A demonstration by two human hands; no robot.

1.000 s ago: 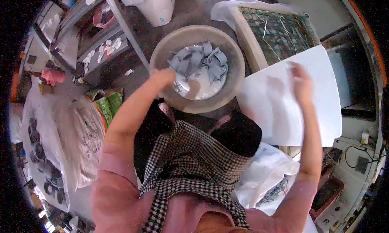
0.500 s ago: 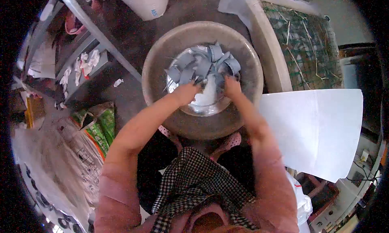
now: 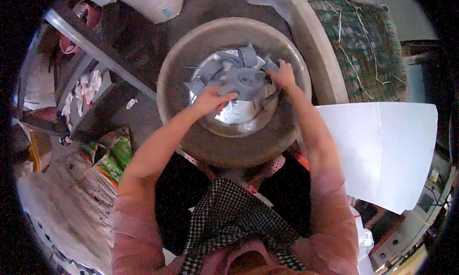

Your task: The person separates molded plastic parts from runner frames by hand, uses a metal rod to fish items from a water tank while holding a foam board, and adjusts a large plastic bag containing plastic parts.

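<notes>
A wide grey-brown basin (image 3: 229,153) holds a shiny metal dish (image 3: 234,124) with several grey curved plastic parts (image 3: 208,71) in it. Both hands are over the dish, with a grey part with a round centre (image 3: 246,80) between them. My left hand (image 3: 214,100) is closed on the near left edge of this part, thumb on top. My right hand (image 3: 282,75) is closed at its right side, where the fingers meet a grey piece; the fingertips are partly hidden.
A white board (image 3: 377,150) lies on the right, below a pale crate (image 3: 330,60) covered with green netting. A metal rack (image 3: 100,55) stands on the left, above a green and white sack (image 3: 112,160). A white bag (image 3: 155,2) stands at the top.
Both hands first came over the basin from either side and reached among the grey parts. Since then, a grey part has risen between them, and my right hand has moved up.
</notes>
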